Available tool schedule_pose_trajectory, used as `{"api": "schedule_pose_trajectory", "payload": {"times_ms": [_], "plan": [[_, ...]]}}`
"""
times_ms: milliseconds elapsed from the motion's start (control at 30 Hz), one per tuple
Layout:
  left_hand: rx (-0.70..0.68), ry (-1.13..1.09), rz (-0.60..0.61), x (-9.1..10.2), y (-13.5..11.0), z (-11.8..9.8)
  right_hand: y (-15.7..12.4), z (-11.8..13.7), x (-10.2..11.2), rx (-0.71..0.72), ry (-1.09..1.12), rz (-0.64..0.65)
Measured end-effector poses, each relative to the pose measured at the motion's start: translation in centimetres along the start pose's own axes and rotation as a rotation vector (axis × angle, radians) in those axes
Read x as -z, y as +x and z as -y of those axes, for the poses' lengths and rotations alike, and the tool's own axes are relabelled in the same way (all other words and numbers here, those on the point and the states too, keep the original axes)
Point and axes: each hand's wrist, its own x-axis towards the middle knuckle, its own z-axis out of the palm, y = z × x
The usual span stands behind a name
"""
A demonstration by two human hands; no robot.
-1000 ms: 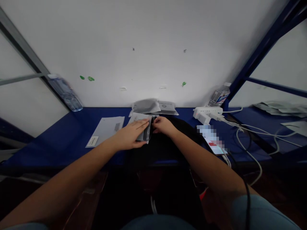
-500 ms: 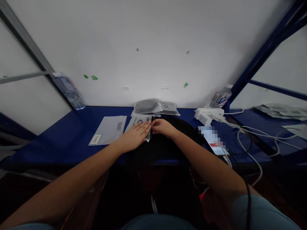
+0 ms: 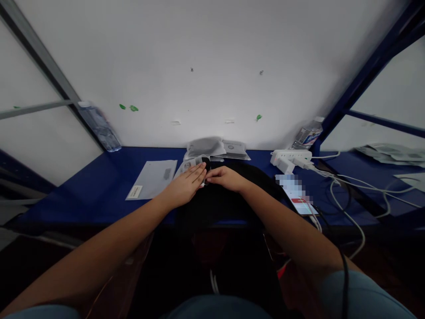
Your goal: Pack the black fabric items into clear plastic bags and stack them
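1. Our left hand (image 3: 183, 188) lies flat, fingers together, on a gray plastic pouch (image 3: 190, 165) midway along the blue table (image 3: 99, 190).
2. Our right hand (image 3: 225, 177) pinches its dark edge.
3. Its contents are hidden from us.

Single head-worn view, forward and down, close over blue table (image 3: 99, 186).
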Motion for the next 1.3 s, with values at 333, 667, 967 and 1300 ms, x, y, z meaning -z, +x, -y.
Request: {"api": "schedule_pose_trajectory", "payload": {"times_ms": [333, 667, 967, 1300], "plan": [[0.096, 0.021, -0.083, 0.2, 0.2, -0.2, -1.1, 1.5, -0.5, 0.395, -0.496, -0.186], [0.051, -0.042, -0.048, 0.5, 0.1, 0.0, -0.9, 1.4, -1.7, 0.702, -0.808, -0.104], [0.044, -0.035, -0.147, 1.4, -0.1, -0.6, -1.2, 2.0, -1.9, 0.741, -0.88, -0.171], [0.038, 0.017, -0.189, 1.5, -0.1, -0.3, -0.5, 2.2, -1.6, 0.781, -1.038, -0.142]]}}
